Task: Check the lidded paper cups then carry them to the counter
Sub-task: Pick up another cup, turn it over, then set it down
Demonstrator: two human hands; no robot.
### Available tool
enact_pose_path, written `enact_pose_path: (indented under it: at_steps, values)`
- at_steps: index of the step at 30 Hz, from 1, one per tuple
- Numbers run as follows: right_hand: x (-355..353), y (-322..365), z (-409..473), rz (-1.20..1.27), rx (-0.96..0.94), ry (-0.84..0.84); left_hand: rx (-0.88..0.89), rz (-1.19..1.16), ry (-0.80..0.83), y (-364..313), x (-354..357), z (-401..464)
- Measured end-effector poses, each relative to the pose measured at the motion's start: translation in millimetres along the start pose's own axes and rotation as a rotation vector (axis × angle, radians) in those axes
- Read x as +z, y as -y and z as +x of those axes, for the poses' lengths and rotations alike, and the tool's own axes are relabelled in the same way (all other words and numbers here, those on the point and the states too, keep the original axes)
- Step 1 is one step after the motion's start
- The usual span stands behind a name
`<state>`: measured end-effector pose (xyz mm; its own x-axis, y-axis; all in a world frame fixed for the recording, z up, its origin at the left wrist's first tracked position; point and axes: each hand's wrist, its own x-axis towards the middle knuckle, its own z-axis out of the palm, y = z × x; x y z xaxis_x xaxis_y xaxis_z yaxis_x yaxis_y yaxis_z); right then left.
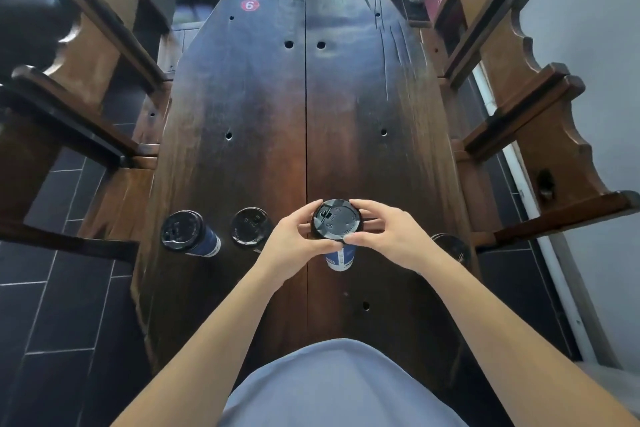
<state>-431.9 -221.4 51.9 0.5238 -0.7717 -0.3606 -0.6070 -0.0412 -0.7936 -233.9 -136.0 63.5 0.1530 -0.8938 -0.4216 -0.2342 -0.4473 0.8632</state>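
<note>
Red "6" sticker (250,5) on table (270,107)

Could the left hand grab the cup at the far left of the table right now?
Probably not yet. The left hand grips the black lid of the blue paper cup together with the right hand. Nothing blocks the way to the far-left lidded blue cup once freed.

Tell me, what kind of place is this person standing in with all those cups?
Most likely a cafe or tea shop. A long dark wooden table carries a red number sticker, as seating in a shop would. Carved wooden chairs line both sides, and lidded takeaway paper cups stand on it, one held in both hands.
</note>
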Motion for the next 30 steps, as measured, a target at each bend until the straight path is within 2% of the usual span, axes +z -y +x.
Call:
enact_pose_path:
  at_steps: [11, 30]
  values:
    - [27.1, -49.6, 47.3, 0.06, 0.09, 0.064, -0.066, 0.083, -0.064, 44.7, 15.0, 40.7]
    - [60.6, -69.8, 67.9, 0.06, 0.115, 0.099, -0.101, 0.095, -0.109, 81.6, 13.4, 52.6]
